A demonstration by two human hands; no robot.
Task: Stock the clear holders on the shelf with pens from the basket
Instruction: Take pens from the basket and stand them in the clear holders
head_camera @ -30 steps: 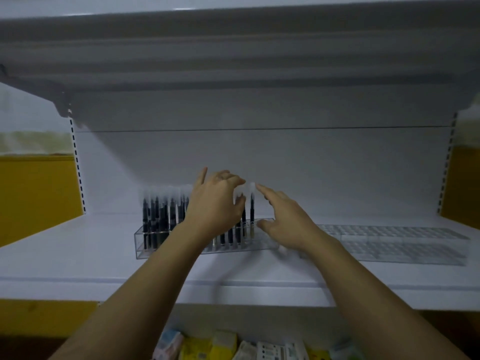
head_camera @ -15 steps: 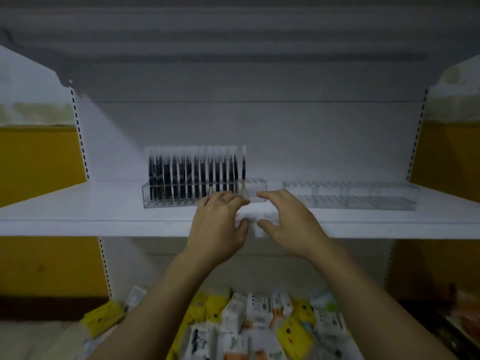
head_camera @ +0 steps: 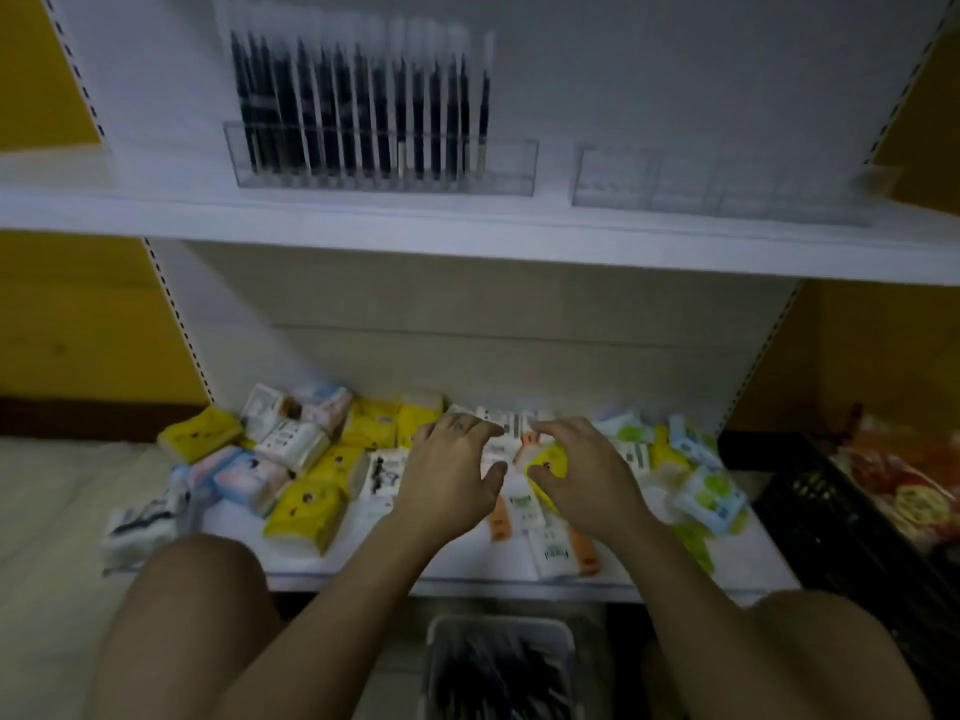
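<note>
On the white shelf (head_camera: 467, 236) stands a clear holder (head_camera: 509, 168) packed with several dark pens (head_camera: 353, 106), only its right end bare. A second clear holder (head_camera: 717, 184) to its right holds nothing. Far below, between my knees, a grey basket (head_camera: 441, 646) contains several dark pens (head_camera: 498, 672). My left hand (head_camera: 447, 485) and my right hand (head_camera: 587, 485) hover side by side in front of the lower shelf, well under the holders and above the basket. Both hang with loosely curled fingers and hold nothing.
The lower shelf carries several small packets (head_camera: 311, 459) in yellow, white, pink and green. A black crate (head_camera: 852, 532) with coloured packages sits at the right. My bare knees (head_camera: 197, 605) flank the basket. Yellow wall panels lie on both sides.
Both hands have dropped from the pen holder on the shelf down past its edge to the level of the lower shelf. The view has tilted down, bringing the basket into sight.
</note>
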